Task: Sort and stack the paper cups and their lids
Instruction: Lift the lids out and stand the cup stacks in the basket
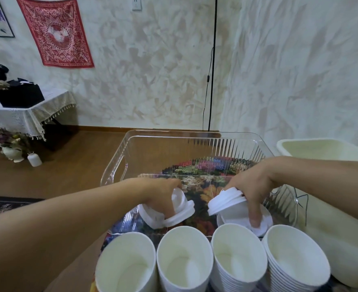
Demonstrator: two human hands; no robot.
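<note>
Several stacks of white paper cups [184, 260] stand in a row at the near edge, mouths up. Behind them my left hand [163, 197] grips a small stack of white lids [180, 209], tilted on its side, next to another lid pile. My right hand [252, 186] holds a second stack of white lids [224, 202] by its rim, tilted. Its fingers reach down onto loose lids [258, 220] lying inside a clear plastic bin [131, 144].
The clear bin sits on a flower-patterned cloth [199, 186]. A cream tub [321, 148] stands at the right. A black lamp pole [213, 81] rises behind the bin. Far left, another person works at a cloth-covered table [26, 114], with vases on the wooden floor.
</note>
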